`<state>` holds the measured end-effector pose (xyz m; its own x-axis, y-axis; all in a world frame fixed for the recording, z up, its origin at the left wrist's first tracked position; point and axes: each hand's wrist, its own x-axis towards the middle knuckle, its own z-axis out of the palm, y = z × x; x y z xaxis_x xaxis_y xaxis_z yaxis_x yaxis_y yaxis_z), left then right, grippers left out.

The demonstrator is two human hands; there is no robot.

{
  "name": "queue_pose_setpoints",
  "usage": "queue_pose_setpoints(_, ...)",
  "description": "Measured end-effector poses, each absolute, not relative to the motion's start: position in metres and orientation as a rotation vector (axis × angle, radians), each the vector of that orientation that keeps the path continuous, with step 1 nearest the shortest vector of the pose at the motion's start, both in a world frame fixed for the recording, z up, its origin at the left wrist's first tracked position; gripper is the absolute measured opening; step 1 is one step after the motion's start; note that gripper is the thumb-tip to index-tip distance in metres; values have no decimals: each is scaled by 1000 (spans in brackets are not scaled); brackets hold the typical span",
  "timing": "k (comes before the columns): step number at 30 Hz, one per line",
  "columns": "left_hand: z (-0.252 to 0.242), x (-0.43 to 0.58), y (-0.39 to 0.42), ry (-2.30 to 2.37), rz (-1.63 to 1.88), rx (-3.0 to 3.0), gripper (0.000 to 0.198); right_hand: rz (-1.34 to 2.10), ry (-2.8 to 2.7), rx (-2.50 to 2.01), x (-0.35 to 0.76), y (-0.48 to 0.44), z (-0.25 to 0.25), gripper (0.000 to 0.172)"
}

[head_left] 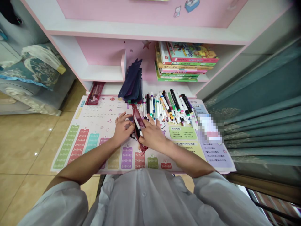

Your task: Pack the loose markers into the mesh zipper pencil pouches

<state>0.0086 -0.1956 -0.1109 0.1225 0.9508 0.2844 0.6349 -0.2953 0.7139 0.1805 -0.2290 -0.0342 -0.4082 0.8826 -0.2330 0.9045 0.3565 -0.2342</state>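
Observation:
A translucent dark-red pouch (135,110) lies on the printed desk mat before me, its long side running away from my body. A white marker (137,125) with a dark band shows in its opening, beside a dark one. At the left edge of the pouch my left hand (124,128) is closed, thumb and fingers pinching its side. My right hand (152,134) grips the opposite side, its fingers bent over the edge. Just beyond my right hand lies a wide pile of loose markers (173,103), mostly white and black with coloured ends.
Behind the pouch leans a stack of dark purple pouches (132,82). Another red pouch (95,93), with things inside, lies at the mat's back left. Books (185,62) fill the shelf at right. A blurred-out object (210,128) lies at the right edge, near the curtain (263,106).

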Motion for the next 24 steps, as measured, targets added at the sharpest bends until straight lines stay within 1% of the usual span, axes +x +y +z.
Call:
queue_pose_setpoints(6, -111, 9, -196, 1530, 1026, 1983, 20, -508, 2435, 1621, 180, -222, -44, 48)
queue_pose_setpoints(15, -112, 8, -195, 1533, 1027, 2003, 19, -533, 2400, 1599, 179, -221, -42, 50)
queue_pose_setpoints(17, -112, 8, -194, 1525, 1031, 2002, 19, -547, 2427, 1615, 180, -221, -40, 46)
queue_pose_setpoints(20, -113, 8, -194, 1507, 1054, 2005, 20, -576, 2538, 1700, 189, -217, -34, 31)
queue_pose_setpoints(22, -113, 8, -194, 1504, 1059, 2008, 20, -537, 2623, 1858, 203, -208, -29, 27)
queue_pose_setpoints(24, -112, 7, -195, 1506, 1052, 2003, 20, -397, 2669, 2112, 223, -196, -24, 25)
